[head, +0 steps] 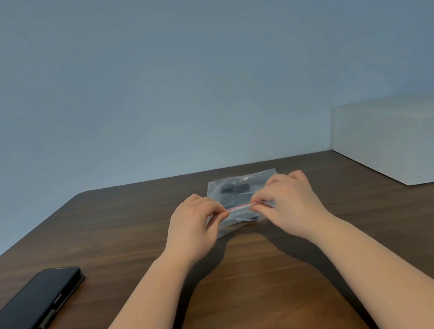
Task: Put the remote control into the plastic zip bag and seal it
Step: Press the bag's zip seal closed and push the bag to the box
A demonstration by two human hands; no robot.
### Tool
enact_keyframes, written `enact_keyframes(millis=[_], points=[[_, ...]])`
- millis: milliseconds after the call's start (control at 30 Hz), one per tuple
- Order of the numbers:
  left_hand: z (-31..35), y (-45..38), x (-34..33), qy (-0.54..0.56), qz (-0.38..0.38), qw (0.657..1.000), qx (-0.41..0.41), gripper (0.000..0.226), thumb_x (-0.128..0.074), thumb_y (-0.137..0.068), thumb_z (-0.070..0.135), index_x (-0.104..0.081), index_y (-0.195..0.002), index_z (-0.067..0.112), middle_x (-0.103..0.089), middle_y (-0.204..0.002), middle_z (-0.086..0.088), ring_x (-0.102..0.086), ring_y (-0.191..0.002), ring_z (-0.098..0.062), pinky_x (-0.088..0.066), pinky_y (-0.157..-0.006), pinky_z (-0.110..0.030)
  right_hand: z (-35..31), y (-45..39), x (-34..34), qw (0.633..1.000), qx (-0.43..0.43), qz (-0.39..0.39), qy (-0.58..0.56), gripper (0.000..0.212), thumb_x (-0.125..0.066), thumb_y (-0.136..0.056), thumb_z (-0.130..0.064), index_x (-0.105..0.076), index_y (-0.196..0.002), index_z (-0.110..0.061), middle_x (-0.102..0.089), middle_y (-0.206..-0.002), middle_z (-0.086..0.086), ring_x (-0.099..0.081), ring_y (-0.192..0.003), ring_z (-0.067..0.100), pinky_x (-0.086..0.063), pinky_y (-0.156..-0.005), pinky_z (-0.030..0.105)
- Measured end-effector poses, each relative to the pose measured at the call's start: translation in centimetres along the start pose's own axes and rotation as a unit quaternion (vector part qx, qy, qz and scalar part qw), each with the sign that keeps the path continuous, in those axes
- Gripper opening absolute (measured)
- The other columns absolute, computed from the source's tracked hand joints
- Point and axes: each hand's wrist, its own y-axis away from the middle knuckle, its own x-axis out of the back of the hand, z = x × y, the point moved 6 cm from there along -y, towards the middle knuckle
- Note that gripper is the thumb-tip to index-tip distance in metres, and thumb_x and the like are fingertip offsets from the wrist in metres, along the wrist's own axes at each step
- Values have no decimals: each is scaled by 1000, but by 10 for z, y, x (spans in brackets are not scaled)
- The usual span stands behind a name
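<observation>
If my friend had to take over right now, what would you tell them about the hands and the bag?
Left hand: pinching the left end of the bag's red zip strip.
Right hand: pinching the strip's right end.
Plastic zip bag: lying on the brown table between both hands.
Remote control: a dark shape already inside the bag.
Done: remote is in.
Left: press along the strip until it is shut all the way; I cannot tell how much is sealed yet.

Your bare forearms reached forward and converged; your left hand (193, 222) and right hand (288, 202) each pinched shut, fingertips facing.
</observation>
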Motion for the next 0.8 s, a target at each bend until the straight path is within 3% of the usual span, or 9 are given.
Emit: enact_keyframes(millis=[100,333,567,667,800], points=[[-2,0,1,6,1,1000,6,6,-66,-82,23,-69,-78,20,-69,-74,5,-52,-73,-13,-38,-60,-20,2,0,-1,1000,-3,-4,-13,24,-50,-93,-41,-72,-98,-32,-70,-94,-8,-52,-100,12,-27,-91,33],[7,1,-2,30,0,999,-17,17,-70,-77,33,-71,-89,22,-72,-86,7,-54,-81,-11,-32,-67,-10,2,-1,-3,999,-16,-26,-34,23,-52,-91,-42,-72,-99,-33,-71,-96,-8,-54,-99,13,-33,-92,35],[13,0,-4,22,-4,999,-33,4,-67,-81,18,-71,-81,20,-72,-76,4,-56,-72,-17,-33,-61,-13,0,-1,-1,997,-10,-34,-65,18,-57,-89,-38,-73,-95,-31,-68,-88,-12,-52,-94,13,-37,-86,34],[7,1,-2,28,-9,1000,-7,6,-65,-83,18,-70,-81,21,-71,-77,6,-54,-74,-15,-35,-62,-15,12,2,7,989,-52,-33,-137,14,-64,-86,-33,-75,-92,-26,-55,-74,-24,-50,-85,6,-40,-82,29],[-2,1,0,49,-20,998,36,7,-62,-84,23,-69,-81,23,-62,-76,14,-50,-78,-7,-35,-65,-13,22,5,9,969,-87,-37,-230,5,-69,-83,-27,-74,-81,-29,-58,-74,-26,-53,-77,-5,-39,-72,18]])
